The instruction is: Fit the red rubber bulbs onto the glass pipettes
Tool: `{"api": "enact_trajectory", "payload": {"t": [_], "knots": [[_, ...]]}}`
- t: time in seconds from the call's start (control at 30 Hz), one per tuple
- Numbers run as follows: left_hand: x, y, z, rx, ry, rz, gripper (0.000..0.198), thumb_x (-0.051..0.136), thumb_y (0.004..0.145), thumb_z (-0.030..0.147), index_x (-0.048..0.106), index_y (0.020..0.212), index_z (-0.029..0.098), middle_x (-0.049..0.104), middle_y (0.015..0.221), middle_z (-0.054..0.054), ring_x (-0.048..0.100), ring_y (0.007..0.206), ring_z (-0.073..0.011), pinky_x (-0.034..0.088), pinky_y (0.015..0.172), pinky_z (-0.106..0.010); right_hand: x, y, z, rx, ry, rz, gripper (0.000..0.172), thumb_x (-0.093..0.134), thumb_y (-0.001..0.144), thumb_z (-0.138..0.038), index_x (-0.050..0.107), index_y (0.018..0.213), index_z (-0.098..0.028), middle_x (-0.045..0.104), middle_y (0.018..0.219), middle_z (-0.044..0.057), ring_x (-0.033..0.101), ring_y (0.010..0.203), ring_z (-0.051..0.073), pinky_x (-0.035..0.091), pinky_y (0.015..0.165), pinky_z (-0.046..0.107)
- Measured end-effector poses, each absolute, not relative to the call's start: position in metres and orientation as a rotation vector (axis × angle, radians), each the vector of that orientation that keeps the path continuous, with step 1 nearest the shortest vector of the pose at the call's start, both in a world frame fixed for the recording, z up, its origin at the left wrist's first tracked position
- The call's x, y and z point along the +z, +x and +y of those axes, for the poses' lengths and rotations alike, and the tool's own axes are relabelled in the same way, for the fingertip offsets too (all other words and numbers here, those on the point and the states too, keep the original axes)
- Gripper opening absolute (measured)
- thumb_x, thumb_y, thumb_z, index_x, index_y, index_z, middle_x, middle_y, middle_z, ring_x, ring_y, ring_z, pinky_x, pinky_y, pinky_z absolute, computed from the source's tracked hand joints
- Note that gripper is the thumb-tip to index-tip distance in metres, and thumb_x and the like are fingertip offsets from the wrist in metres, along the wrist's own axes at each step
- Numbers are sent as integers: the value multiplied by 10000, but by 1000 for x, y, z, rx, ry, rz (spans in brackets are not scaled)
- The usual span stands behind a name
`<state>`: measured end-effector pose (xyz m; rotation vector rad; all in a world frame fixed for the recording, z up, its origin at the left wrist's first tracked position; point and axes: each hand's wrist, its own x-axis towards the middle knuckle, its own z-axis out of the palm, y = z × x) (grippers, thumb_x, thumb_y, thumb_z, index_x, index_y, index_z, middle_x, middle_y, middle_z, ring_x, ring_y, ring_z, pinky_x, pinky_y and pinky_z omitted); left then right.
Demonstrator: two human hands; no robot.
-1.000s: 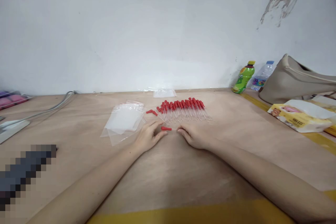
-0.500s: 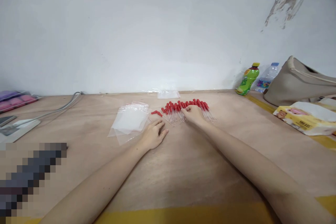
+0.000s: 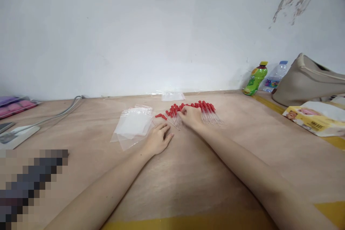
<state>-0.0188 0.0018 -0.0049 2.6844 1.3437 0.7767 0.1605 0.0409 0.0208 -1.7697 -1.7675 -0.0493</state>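
Observation:
Several clear droppers with red bulbs lie side by side in a row on the table, bulbs toward the wall. Over the middle of that row is my right hand, its thumb and fingertips pinched together at the droppers; whatever is between them is too small to make out. My left hand rests on the table with its fingers apart, holding nothing, beside the right edge of a stack of clear plastic bags. Two loose red bulbs sit between the bags and the droppers.
Against the wall lies another clear bag. At the right are a green bottle, a clear bottle, a beige bag and a tissue pack. Pink packs and a cable are at the left.
My right hand has shifted left along the row of droppers, uncovering some on its right. My left hand has stayed nearly still. The view has tilted slightly.

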Motion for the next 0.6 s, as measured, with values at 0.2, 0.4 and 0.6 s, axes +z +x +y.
{"api": "enact_trajectory", "payload": {"t": [0.2,0.4,0.6], "knots": [[-4,-18,2,786,2720,1319,381,452,821,364,584,1078,116,560,1151,-129,505,1077,-248,397,940,-387,22,125,46,-65,-1781,-1995,230,449,793,-329,663,775,-246,646,842,23,555,831,176,252,797,346],[-6,-19,4,801,2735,1320,385,453,820,371,590,1067,109,562,1144,-132,507,1067,-250,400,932,-384,25,109,59,-31,-1915,-2021,295,445,788,-389,658,757,-188,650,803,80,571,786,207,241,812,403],[-3,-18,2,866,2702,1224,296,471,812,317,595,1032,162,569,1126,-94,518,1043,-237,413,916,-385,29,92,62,-26,-2019,-2054,143,554,718,-233,655,785,-159,654,851,113,562,862,247,195,866,437]]}}
